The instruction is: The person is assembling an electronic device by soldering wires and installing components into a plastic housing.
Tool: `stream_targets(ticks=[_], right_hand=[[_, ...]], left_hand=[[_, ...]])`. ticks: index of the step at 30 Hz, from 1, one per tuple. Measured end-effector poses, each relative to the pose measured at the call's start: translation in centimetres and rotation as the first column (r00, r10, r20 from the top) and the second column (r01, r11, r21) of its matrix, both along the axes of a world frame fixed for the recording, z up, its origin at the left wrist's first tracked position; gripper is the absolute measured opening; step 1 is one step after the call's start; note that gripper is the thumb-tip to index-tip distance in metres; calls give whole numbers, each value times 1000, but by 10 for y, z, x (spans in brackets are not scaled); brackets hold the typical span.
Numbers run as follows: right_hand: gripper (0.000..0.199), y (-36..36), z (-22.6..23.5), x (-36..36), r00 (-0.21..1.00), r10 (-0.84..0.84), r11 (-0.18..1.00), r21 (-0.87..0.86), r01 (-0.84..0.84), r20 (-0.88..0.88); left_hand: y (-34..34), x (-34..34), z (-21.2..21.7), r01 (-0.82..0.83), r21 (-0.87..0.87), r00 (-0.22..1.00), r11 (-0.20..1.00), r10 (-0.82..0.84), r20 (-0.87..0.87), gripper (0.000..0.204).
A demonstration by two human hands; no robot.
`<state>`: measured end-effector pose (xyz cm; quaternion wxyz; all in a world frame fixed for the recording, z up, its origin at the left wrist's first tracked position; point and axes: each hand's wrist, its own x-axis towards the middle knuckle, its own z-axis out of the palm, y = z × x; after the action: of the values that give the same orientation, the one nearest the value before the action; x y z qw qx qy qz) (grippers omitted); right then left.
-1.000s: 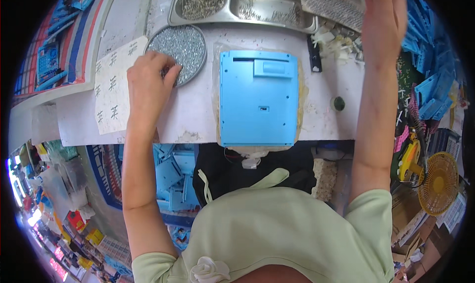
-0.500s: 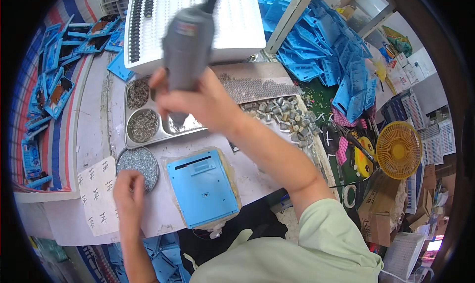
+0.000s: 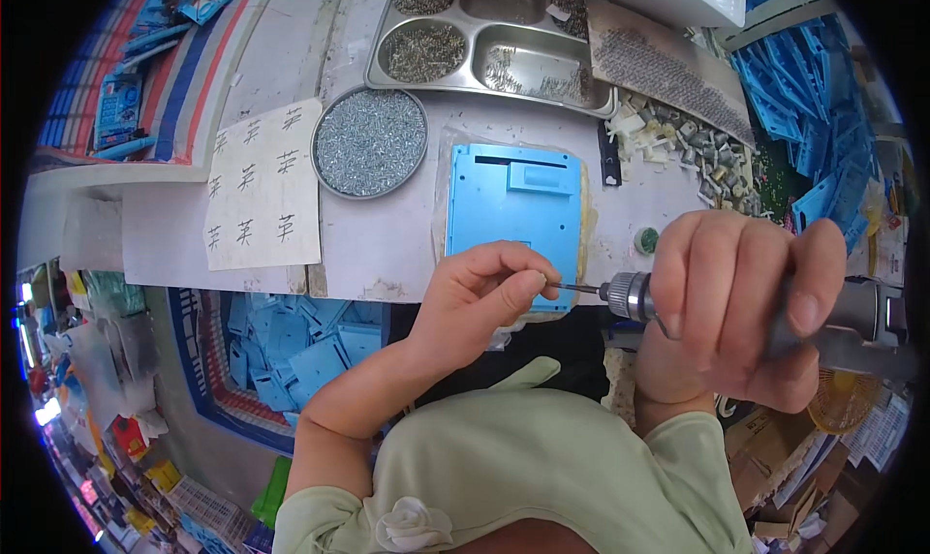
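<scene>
My left fingers [image 3: 518, 285] now pinch a screw onto the driver [image 3: 736, 307] bit, having left the dish [image 3: 370, 142]; right hand [image 3: 741, 307] grips it, at 3 o'clock of the panel [image 3: 513, 215].

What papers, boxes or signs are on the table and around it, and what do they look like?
Paper sheet: flat on the table's left, white rectangle with rows of dark handwritten marks.
Cardboard boxes: lower right, beside the table, brown, partly hidden.
No screens or signs can be made out.
</scene>
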<state>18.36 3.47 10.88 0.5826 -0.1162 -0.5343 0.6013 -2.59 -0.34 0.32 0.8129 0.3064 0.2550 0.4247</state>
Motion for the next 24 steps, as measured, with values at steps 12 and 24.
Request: stream_targets(ticks=[12,24], right_hand=[[23,8,-9,3,1000,16,997,-74,-15,14],[25,-53,-61,14,983,-101,983,-137,122,155]], left_hand=[[10,8,-5,-31,829,762,559,550,-342,18],[32,-14,-24,501,804,551,322,598,-582,14]])
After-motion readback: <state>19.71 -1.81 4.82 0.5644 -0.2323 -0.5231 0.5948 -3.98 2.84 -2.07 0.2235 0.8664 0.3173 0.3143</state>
